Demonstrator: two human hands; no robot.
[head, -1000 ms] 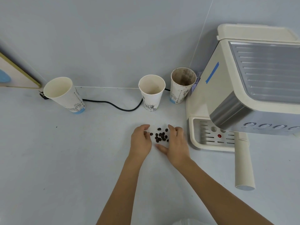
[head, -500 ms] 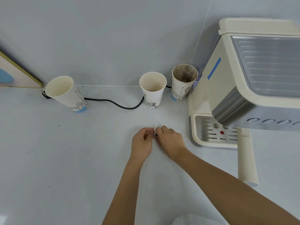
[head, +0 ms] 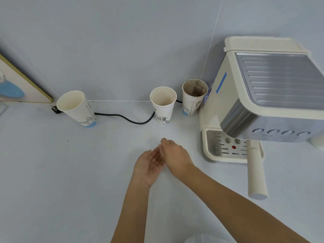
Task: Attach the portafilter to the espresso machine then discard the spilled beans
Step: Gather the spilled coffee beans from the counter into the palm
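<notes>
The cream and steel espresso machine (head: 233, 95) stands at the right. The portafilter's cream handle (head: 256, 174) sticks out toward me from under the machine's head, above the drip tray (head: 217, 146). My left hand (head: 149, 163) is cupped, palm turned up and to the right, just above the table. My right hand (head: 175, 155) curls against its fingers, back up. No spilled beans show on the table; they are hidden between my two hands.
Three paper cups stand near the back wall: a white cup (head: 77, 107) at the left, a middle cup (head: 163, 104), and a coffee-stained cup (head: 193, 95) beside the machine. A black power cable (head: 129, 120) runs behind them. A framed board (head: 15, 85) leans at far left.
The beans lay in a loose pile between my open hands; my hands closed over them. Now the left palm has turned up and cupped, with the right pressed against it.
</notes>
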